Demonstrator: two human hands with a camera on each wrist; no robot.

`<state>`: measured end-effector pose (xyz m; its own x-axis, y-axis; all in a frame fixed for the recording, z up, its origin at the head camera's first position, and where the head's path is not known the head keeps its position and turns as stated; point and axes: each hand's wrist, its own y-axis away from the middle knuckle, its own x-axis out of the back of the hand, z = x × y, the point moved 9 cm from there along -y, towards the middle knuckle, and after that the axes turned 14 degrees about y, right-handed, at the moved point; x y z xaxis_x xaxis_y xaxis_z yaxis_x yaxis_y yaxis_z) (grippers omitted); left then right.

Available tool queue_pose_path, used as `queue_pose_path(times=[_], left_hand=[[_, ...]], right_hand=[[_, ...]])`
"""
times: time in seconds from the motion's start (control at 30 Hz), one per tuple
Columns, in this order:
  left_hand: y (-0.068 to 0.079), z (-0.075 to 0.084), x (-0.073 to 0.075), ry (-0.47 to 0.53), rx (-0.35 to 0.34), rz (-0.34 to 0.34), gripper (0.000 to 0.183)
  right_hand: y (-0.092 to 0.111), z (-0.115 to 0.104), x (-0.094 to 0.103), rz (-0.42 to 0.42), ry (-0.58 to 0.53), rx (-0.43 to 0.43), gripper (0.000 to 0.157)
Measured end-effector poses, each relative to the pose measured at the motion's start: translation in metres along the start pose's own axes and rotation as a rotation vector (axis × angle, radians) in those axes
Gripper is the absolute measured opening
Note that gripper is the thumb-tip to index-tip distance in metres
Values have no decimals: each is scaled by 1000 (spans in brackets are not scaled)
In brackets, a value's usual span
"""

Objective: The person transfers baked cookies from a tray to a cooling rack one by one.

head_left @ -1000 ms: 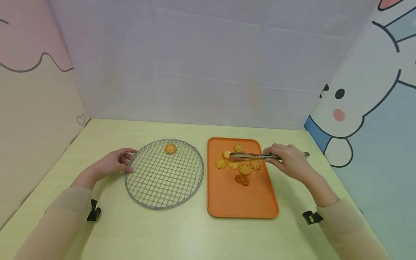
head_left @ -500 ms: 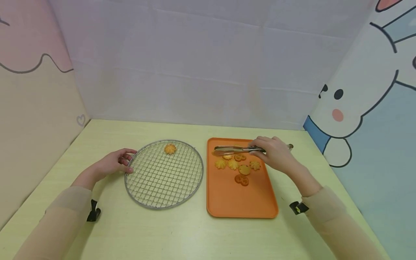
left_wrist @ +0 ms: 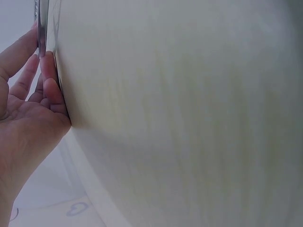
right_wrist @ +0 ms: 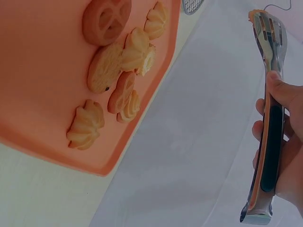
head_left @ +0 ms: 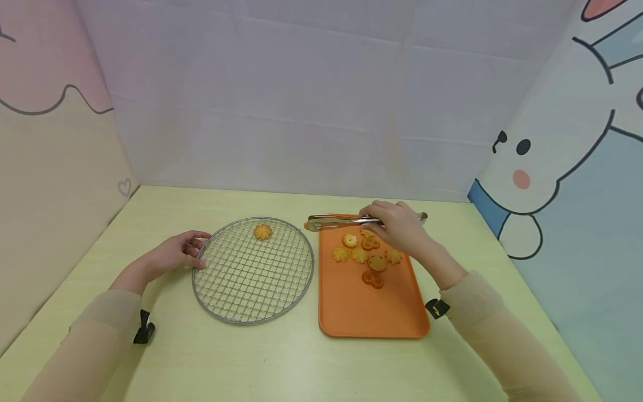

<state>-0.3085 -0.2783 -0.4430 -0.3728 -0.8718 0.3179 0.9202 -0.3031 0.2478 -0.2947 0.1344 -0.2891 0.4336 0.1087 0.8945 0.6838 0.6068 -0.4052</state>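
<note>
My right hand [head_left: 394, 226] grips metal tongs [head_left: 341, 221] above the back of an orange tray [head_left: 372, 312]. At the tongs' tips is a small golden cookie [right_wrist: 255, 17], mostly hidden by the metal, just past the tray's left edge. Several cookies lie on the tray, among them a pretzel-shaped cookie [head_left: 373, 279] and a round cookie [head_left: 377, 263]. To the left, a round wire rack [head_left: 251, 279] lies on the table with one flower-shaped cookie [head_left: 263, 231] near its back rim. My left hand [head_left: 173, 254] holds the rack's left rim between thumb and fingers [left_wrist: 54, 92].
The pale table [head_left: 281, 363] runs back to a white cloth wall [head_left: 301, 111]. Printed side panels stand at left and right, the right one with a cartoon rabbit [head_left: 532, 162]. A narrow strip of table lies between rack and tray.
My right hand has moved left and slightly back, carrying the tongs and a cookie from over the tray's cookies past its left edge. The left hand and rack stay put.
</note>
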Motion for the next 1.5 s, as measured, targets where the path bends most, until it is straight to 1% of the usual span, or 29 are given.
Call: queue_pose_path(times=[0.27,0.5,0.7,1.0,1.27,1.5], left_hand=[[2,-1,0,-4,2,3,76],[2,-3,1,-4,2,2,76],[4,-3,1,-8,6,8,77],[8,-7,3,-23,14,16,78],[10,-10,3,-10,15,14,79],[11,-10,3,-16,14,18,79]], right_hand=[[-17,-7,-18,-42,2,-38,21],[-29,-24,-31,-61,25,-53,21],[-35,-35,-49,-137,31,-74,24],[-47,-49,-68,-197,65,-64,23],[-48,-53,-85,-234,101,-93,21],[-47,-54,-90,-220,138,-99,22]])
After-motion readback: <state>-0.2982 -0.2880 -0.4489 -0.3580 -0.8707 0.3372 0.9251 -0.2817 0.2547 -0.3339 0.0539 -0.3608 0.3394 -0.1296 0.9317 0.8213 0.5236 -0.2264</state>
